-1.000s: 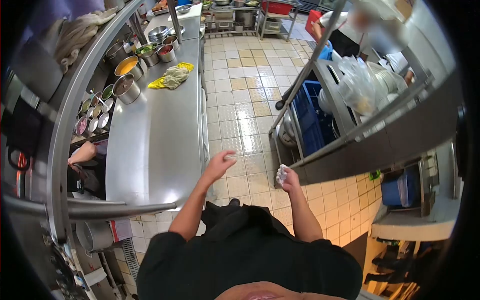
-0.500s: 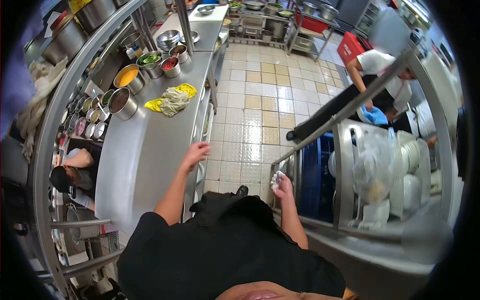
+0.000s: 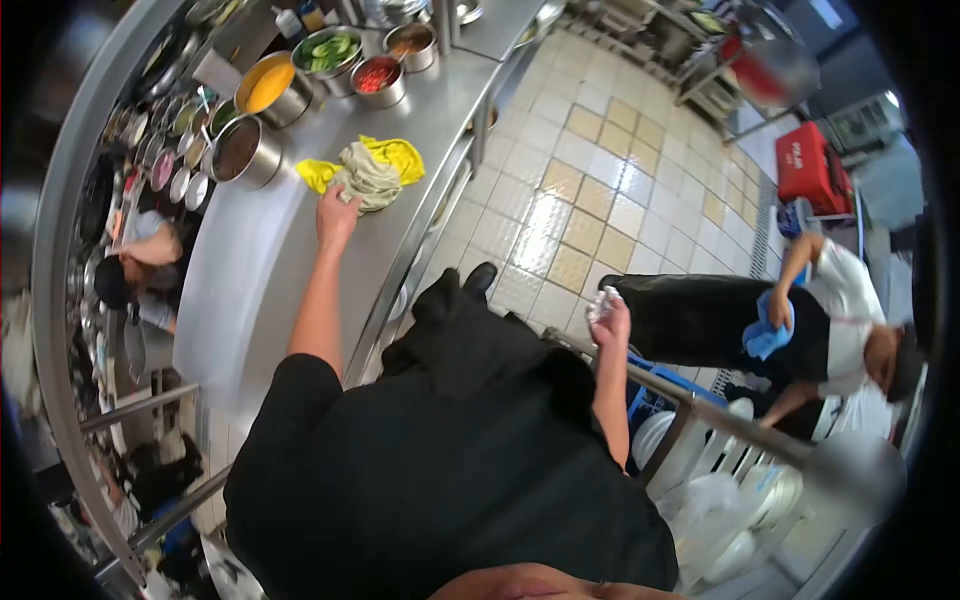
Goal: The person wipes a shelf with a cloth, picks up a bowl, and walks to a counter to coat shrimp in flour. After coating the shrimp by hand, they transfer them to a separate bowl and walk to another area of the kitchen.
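Observation:
On the steel counter (image 3: 270, 275), my left hand (image 3: 338, 218) reaches a crumpled beige cloth (image 3: 368, 178), its fingers curled on the near left edge. A yellow cloth (image 3: 400, 157) lies bunched beneath and around the beige one. Out to the right, above the floor, my right hand (image 3: 614, 325) is raised with its fingers bent round a crumpled white thing (image 3: 602, 305), perhaps paper or foil. Beyond the cloths stand a steel pot of dark brown sauce (image 3: 240, 150) and a pot of orange liquid (image 3: 270, 88).
Pots of sliced greens (image 3: 330, 48) and chopped red peppers (image 3: 377, 75) stand farther back. At right, a co-worker (image 3: 840, 290) holds a blue cloth (image 3: 768, 328). A metal rail (image 3: 660, 385) runs beside my right arm. Another person (image 3: 150, 255) bends beyond the counter's left side.
My left hand has moved forward and left over the counter to the beige cloth. My view has turned and come nearer the pots. The white thing stays in my right hand.

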`<action>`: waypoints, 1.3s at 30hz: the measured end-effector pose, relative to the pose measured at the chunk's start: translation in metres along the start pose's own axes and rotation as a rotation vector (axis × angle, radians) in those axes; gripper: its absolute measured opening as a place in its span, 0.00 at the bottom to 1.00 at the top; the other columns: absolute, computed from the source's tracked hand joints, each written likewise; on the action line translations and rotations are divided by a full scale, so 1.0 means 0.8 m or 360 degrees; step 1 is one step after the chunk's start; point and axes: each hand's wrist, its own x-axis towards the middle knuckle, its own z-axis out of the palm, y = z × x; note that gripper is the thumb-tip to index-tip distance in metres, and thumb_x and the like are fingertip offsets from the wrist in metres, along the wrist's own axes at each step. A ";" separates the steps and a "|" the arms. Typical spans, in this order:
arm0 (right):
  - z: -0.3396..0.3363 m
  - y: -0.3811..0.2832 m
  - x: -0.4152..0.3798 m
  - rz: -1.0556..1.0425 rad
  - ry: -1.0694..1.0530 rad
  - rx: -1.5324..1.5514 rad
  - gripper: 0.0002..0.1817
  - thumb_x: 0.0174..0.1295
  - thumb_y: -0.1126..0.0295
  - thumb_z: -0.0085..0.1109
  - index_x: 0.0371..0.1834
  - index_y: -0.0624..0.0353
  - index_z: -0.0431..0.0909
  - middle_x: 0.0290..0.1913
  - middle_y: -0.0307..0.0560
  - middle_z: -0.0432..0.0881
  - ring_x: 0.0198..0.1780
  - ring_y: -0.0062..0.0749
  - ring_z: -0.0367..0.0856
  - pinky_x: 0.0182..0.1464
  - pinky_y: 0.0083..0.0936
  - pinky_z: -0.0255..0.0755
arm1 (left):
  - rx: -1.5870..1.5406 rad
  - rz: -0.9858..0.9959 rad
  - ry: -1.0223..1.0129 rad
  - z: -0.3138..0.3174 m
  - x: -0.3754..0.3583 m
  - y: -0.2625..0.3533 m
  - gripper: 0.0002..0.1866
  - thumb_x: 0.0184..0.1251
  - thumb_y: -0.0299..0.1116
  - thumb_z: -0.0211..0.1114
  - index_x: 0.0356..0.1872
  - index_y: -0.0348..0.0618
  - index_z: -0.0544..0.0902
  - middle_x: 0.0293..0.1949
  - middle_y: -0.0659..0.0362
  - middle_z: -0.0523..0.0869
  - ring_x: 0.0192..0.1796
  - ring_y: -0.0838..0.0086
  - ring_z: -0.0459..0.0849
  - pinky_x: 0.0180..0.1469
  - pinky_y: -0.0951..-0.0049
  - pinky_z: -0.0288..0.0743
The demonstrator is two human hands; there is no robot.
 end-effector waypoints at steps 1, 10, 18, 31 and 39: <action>0.006 -0.018 0.006 -0.0006 -0.0020 0.0026 0.06 0.63 0.67 0.51 0.32 0.51 0.78 0.27 0.36 0.81 0.27 0.27 0.77 0.29 0.25 0.74 | 0.0005 -0.0077 0.0004 0.000 0.000 0.008 0.32 0.51 0.46 0.71 0.53 0.35 0.76 0.44 0.46 0.81 0.49 0.57 0.80 0.53 0.63 0.73; 0.047 -0.167 0.148 0.0031 0.0113 0.0133 0.11 0.68 0.68 0.43 0.36 0.54 0.78 0.29 0.38 0.82 0.29 0.26 0.79 0.30 0.24 0.75 | 0.0117 -0.0264 -0.0380 0.022 0.044 0.036 0.14 0.54 0.37 0.67 0.31 0.37 0.74 0.31 0.54 0.77 0.36 0.70 0.78 0.40 0.69 0.72; 0.138 -0.304 0.370 0.0174 0.0028 -0.0147 0.12 0.67 0.65 0.40 0.35 0.54 0.76 0.24 0.38 0.75 0.25 0.27 0.74 0.29 0.25 0.71 | -0.2111 -0.0516 0.0688 -0.126 0.067 0.148 0.12 0.61 0.29 0.52 0.44 0.34 0.75 0.45 0.51 0.80 0.49 0.60 0.79 0.57 0.58 0.71; 0.358 -0.445 0.528 0.0111 -0.0388 -0.0509 0.12 0.67 0.62 0.45 0.45 0.52 0.77 0.37 0.39 0.81 0.39 0.32 0.79 0.40 0.36 0.75 | -0.1681 -0.0367 0.1397 0.006 0.117 0.292 0.08 0.66 0.30 0.55 0.41 0.35 0.74 0.42 0.53 0.79 0.43 0.61 0.80 0.51 0.58 0.75; 0.379 -0.467 0.579 0.0266 -0.0093 -0.0490 0.13 0.66 0.65 0.41 0.41 0.57 0.75 0.34 0.45 0.81 0.34 0.38 0.80 0.34 0.35 0.76 | 0.0665 -0.0154 0.0862 0.308 0.173 0.321 0.20 0.58 0.31 0.62 0.52 0.37 0.75 0.47 0.45 0.79 0.53 0.49 0.74 0.57 0.55 0.65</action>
